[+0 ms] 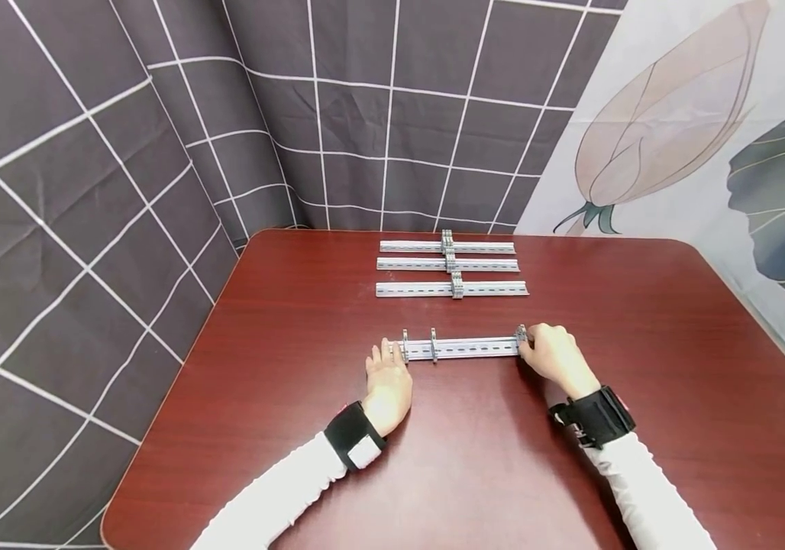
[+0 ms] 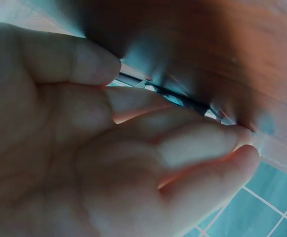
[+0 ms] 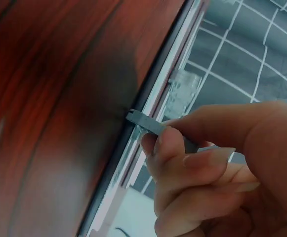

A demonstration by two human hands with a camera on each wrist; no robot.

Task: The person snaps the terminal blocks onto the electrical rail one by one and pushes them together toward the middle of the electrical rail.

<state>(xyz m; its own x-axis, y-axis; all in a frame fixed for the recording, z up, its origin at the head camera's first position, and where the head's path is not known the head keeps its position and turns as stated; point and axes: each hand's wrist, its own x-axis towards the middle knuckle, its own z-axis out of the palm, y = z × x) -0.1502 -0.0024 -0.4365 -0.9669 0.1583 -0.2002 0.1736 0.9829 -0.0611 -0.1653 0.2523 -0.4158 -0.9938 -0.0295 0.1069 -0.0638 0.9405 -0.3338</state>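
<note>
A slotted metal DIN rail (image 1: 475, 348) lies crosswise on the table in front of me. My left hand (image 1: 389, 386) rests its fairly straight fingers on the rail's left end; in the left wrist view those fingers (image 2: 197, 143) hide most of it. Close by them one thin clip (image 1: 405, 346) stands on the rail, and a second clip (image 1: 434, 346) a little to its right. At the right end my right hand (image 1: 559, 357) pinches a small grey rail clip (image 3: 148, 123) between thumb and fingers, against the rail. How the clip's foot seats is hard to see.
Beyond the work, three more rails lie in parallel: a near rail (image 1: 413, 289), a middle rail (image 1: 409, 263) and a far rail (image 1: 409, 247). Each carries a cluster of clips near its middle. A checked grey curtain (image 1: 351, 122) hangs behind the reddish table (image 1: 282, 305).
</note>
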